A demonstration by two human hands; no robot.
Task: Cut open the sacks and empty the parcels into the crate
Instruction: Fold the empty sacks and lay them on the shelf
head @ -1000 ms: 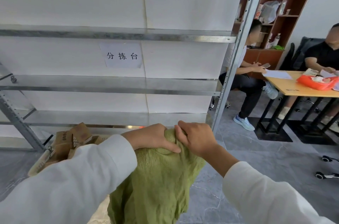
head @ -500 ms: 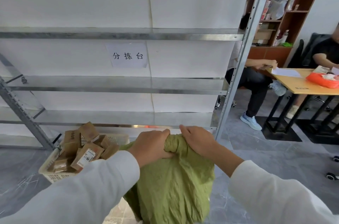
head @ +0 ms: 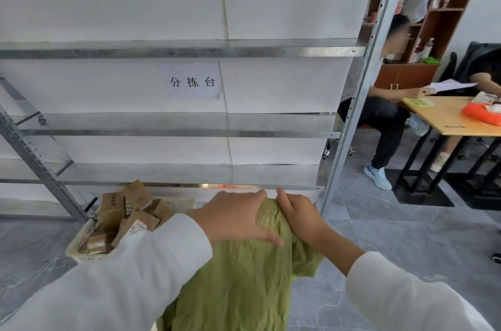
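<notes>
My left hand (head: pixel 238 219) and right hand (head: pixel 301 219) both clench the bunched top of the green sack (head: pixel 244 284), which hangs lengthwise straight down just right of the crate (head: pixel 78 252) (heaped with parcels (head: pixel 127 211)), left hand nearer it.

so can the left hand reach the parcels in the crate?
Probably yes: the open crate of parcels sits close beside the left hand, nothing between, but it must first release the sack.

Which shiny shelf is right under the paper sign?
The middle shelf of the three: the paper sign hangs on the wall just above it, below the top shelf.
</notes>
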